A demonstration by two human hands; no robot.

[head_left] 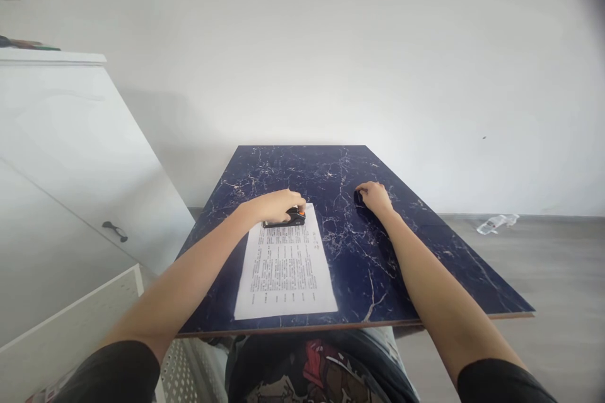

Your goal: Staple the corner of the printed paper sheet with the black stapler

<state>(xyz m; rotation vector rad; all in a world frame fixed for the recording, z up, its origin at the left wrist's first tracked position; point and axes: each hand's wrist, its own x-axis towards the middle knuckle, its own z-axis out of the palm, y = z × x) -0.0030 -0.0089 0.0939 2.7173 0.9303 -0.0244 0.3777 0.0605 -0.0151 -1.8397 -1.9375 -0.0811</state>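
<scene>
On the far part of a printed sheet of paper, my left hand is closed over a black stapler with an orange part at its right end. The stapler lies crosswise on the sheet, partly covered by my fingers. To the right of the paper, my right hand rests low over the dark blue marbled table, its fingers curled in. A dark patch shows by those fingertips; whether it is shadow or a small thing, I cannot tell.
A white cabinet with a dark handle stands to the left. Below it is a white perforated panel. Crumpled clear plastic lies on the floor at right. A white wall rises behind the table.
</scene>
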